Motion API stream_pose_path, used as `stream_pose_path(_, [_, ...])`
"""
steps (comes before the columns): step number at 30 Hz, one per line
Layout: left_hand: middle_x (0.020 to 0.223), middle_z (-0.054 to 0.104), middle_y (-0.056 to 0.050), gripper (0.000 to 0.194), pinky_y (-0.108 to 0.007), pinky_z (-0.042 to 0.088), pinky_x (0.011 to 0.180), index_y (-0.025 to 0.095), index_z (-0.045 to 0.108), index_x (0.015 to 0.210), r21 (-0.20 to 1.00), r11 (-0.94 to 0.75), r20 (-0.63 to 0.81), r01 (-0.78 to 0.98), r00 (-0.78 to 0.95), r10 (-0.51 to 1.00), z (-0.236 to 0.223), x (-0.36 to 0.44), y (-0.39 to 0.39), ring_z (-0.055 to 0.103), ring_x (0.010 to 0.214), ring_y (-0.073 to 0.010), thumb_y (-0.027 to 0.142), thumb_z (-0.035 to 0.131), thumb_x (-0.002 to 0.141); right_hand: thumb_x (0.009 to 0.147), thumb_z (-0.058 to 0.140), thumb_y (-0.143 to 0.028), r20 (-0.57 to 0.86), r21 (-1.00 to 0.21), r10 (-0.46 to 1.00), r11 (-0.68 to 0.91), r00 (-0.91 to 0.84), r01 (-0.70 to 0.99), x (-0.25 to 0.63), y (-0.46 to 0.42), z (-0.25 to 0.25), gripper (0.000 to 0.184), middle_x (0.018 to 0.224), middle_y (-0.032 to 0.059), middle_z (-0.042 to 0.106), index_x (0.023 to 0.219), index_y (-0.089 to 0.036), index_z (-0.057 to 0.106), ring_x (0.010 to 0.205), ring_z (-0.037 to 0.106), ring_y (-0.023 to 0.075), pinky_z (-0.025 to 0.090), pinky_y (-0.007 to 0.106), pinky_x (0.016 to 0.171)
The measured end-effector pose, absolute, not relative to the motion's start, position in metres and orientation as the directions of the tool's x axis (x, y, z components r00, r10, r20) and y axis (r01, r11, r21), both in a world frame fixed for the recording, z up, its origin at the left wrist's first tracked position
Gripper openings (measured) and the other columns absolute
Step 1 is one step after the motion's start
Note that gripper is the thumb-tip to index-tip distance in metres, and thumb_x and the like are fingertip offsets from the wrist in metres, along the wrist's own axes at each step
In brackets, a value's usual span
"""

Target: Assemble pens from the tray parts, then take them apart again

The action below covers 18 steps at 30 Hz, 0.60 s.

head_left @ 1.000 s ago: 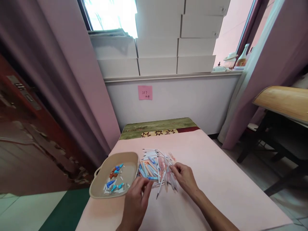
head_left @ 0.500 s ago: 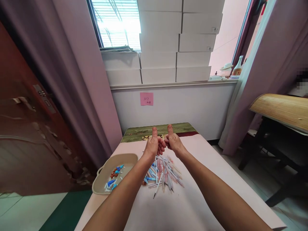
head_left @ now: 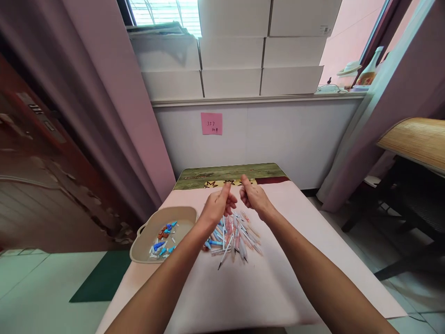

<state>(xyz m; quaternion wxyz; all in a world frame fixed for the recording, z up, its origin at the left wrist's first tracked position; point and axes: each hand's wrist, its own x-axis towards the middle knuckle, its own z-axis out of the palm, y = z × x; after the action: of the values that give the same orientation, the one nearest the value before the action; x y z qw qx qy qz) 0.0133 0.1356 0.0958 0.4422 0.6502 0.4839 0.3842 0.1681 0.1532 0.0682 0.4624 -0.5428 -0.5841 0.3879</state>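
My left hand is raised above the far side of a pile of pen parts, thumb up and fingers loosely bent, with nothing seen in it. Just to its right is my right hand, also thumb up, its fingers curled inward and apart from the thumb; no object shows in it. A gap separates the two hands. The pile holds many slim clear, white and pale tubes, some with dark tips. Blue pieces lie at its left side, partly hidden by my left forearm.
A beige basket left of the pile holds small blue, brown and white pieces. A pink cloth covers most of the table. On the wall is a pink note. A dark chair stands at the right.
The view has tilted down. My hands have moved slightly apart, and the thumb of my left hand leans more to the right. The pile and basket look the same.
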Motion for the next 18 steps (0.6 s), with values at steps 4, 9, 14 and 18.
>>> stream_pose_path(4, [0.093,0.068,-0.007,0.037,-0.034,0.048,0.075,0.019,0.064,0.091,0.559,-0.353,0.449,0.75,0.083,0.889,0.051,-0.05,0.104,0.063,0.084,-0.0226,0.052,0.05,0.084,0.079,0.052,-0.056,0.105,-0.823,0.986,0.014,0.129,0.568,0.207,0.14,0.016,0.04,0.058,0.0012,0.061,0.064,-0.019,0.059,0.053,0.053,0.0132,0.036,0.023,0.053])
stream_pose_path(9, [0.109,0.066,-0.011,0.033,-0.041,0.044,0.086,0.021,0.059,0.105,0.241,-0.219,0.597,0.946,0.033,0.802,-0.016,-0.125,0.069,0.059,0.103,-0.0291,0.046,0.046,0.088,0.079,0.053,-0.046,0.076,-0.765,0.974,-0.079,0.211,0.639,0.23,0.127,-0.043,0.029,0.067,0.0015,0.067,0.066,-0.022,0.062,0.063,0.059,0.017,0.039,0.026,0.059])
stream_pose_path(14, [0.092,0.07,-0.011,0.04,-0.039,0.041,0.084,0.015,0.058,0.114,0.033,-0.203,0.53,0.979,0.155,0.834,-0.045,-0.132,0.062,0.064,0.088,-0.0263,0.046,0.047,0.089,0.08,0.054,-0.042,0.054,-0.781,0.977,-0.088,0.208,0.618,0.209,0.123,-0.053,0.024,0.068,-0.0004,0.068,0.069,-0.023,0.064,0.062,0.058,0.0163,0.038,0.025,0.059])
stream_pose_path(18, [0.088,0.072,-0.01,0.028,-0.038,0.041,0.079,0.014,0.061,0.107,-0.07,-0.21,0.498,0.975,0.217,0.84,-0.051,-0.12,0.07,0.065,0.081,-0.0255,0.029,0.043,0.092,0.082,0.055,-0.041,0.015,-0.718,0.981,-0.125,0.195,0.684,0.19,0.116,-0.052,0.025,0.064,-0.0018,0.066,0.067,-0.024,0.064,0.061,0.058,0.0149,0.034,0.024,0.057])
